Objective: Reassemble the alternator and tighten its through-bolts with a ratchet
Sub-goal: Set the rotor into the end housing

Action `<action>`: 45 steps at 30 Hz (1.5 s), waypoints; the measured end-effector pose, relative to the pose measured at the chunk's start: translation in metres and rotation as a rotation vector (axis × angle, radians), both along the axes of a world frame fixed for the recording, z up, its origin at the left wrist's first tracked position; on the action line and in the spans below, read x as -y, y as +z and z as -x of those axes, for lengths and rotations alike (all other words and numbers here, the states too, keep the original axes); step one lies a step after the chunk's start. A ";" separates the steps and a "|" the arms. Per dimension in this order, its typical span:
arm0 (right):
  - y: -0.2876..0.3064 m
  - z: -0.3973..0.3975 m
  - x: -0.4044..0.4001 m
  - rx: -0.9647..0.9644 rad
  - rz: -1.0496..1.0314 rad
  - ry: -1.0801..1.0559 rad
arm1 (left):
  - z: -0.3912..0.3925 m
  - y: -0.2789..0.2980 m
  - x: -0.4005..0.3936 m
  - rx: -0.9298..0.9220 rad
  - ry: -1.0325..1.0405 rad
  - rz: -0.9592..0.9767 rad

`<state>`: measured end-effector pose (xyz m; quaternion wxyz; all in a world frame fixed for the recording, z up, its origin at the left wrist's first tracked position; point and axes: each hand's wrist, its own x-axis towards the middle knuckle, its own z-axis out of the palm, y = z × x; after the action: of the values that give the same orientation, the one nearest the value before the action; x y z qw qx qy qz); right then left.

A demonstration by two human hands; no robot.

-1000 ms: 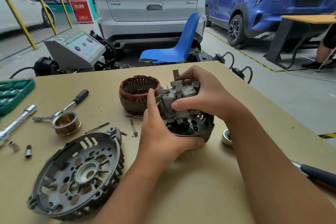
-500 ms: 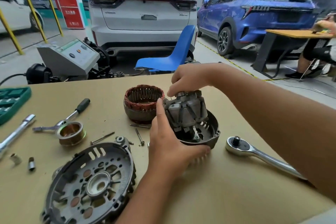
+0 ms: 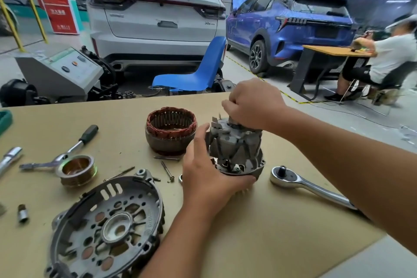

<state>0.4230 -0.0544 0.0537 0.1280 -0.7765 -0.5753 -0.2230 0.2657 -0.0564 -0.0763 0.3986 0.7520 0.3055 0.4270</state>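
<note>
Left hand (image 3: 204,178): cupped round the near left side of the rear housing (image 3: 252,168), thumb up along the rotor, fingers curled under the rim.
Right hand (image 3: 250,102): over the top of the rotor (image 3: 234,144), fingers bunched and pinched on its upper end; exact contact hidden by the knuckles.
Rotor: upright in the rear housing, claw poles showing, at table centre, just right of the stator.
Stator (image 3: 170,132): copper-wound ring standing on the table (image 3: 259,244), close beside the left thumb.
Front housing (image 3: 108,230): lying open side up at the near left, bearing seat in the middle; cast lettering on the rim, too blurred to read.
Pulley (image 3: 76,170): grooved, gold-toned inside, left of centre, touching a flat wrench (image 3: 38,166).
Through-bolts (image 3: 167,170): loose between stator and front housing, one more (image 3: 119,174) by the pulley.
Ratchet (image 3: 300,184): chrome, flat on the table right of the rear housing, handle passing under the right forearm.
Small socket (image 3: 22,213): upright near the left edge.
White car (image 3: 155,18): badge on the tailgate, perhaps "X6", small and soft.
Red sign (image 3: 58,0): white characters, not legible.
Blue chair (image 3: 196,72): behind the table.
</note>
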 end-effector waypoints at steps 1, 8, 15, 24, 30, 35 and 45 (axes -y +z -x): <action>-0.003 -0.001 0.007 -0.025 -0.051 -0.009 | 0.000 0.000 0.001 0.012 0.001 -0.010; -0.041 -0.013 0.052 -0.532 -0.525 -0.107 | 0.001 0.002 0.003 0.084 -0.025 -0.121; -0.055 -0.009 0.074 -0.631 -0.707 -0.047 | -0.001 0.006 0.008 0.097 -0.070 -0.226; -0.061 -0.011 0.087 -0.755 -0.837 -0.053 | -0.002 0.008 0.013 0.042 -0.091 -0.324; -0.065 -0.006 0.095 -0.731 -0.894 -0.025 | -0.003 0.008 0.014 0.033 -0.089 -0.336; -0.063 -0.007 0.097 -0.739 -0.903 -0.039 | -0.006 0.007 0.015 0.015 -0.116 -0.362; -0.067 -0.007 0.098 -0.739 -0.871 -0.039 | -0.006 0.008 0.015 0.083 -0.123 -0.328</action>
<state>0.4302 -0.1525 -0.0128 0.6250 -0.6888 -0.3327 -0.1554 0.2722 -0.0716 -0.0686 0.3082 0.8059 0.1688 0.4766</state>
